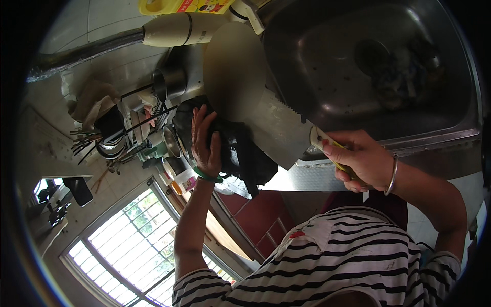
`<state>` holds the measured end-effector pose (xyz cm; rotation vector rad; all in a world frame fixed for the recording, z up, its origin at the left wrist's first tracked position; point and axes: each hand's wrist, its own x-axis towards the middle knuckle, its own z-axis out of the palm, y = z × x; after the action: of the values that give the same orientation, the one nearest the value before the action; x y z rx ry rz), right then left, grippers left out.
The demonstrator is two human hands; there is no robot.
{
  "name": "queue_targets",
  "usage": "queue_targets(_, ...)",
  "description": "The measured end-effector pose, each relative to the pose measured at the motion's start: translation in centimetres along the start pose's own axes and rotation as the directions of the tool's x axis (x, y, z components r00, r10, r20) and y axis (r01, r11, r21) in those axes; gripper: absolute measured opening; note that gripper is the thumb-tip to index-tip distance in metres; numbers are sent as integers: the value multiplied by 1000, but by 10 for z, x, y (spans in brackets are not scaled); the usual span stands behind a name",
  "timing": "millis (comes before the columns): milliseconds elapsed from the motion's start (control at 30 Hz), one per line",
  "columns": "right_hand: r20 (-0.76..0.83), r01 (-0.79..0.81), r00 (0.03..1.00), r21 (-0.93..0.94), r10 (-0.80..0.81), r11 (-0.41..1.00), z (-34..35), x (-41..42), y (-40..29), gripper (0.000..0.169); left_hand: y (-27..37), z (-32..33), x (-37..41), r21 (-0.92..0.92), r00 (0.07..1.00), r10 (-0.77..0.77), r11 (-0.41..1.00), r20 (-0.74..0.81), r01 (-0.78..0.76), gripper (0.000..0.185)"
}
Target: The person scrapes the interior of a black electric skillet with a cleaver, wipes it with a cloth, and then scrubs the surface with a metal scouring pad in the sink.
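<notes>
My right hand [355, 159] grips the yellowish handle of a broad-bladed kitchen knife [284, 130]. Its wide metal blade slants up and left, with notches along the edge nearer the sink, and a blurred oval patch hides its far part. Beside the blade, a black plastic bag [234, 151] sits on the counter; what is inside is hidden. My left hand [207, 142] lies on top of that bag, fingers extended and thumb apart. The lower part of the blade is right against the bag; whether they touch I cannot tell.
A metal sink [330, 88] at upper right holds a crumpled cloth-like heap [402, 76]. Behind the bag lie a cream bottle-shaped appliance [172, 28], a metal cup [168, 82] and a rack with dishes [140, 126]. Red cabinet doors [257, 215] stand below the counter.
</notes>
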<state>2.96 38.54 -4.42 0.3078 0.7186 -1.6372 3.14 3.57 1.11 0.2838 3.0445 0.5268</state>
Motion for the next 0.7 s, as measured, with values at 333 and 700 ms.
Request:
queue_targets(333,-5,200,980,69,-200,977,4,12,40,46,6,1,-1,27,1000,-21,999,-7,21,42)
queue_targets(700,-265,376,886,-70,-380,924,-7,-76,62,45,2,-12,2,-74,999,-2,997,53,6,39)
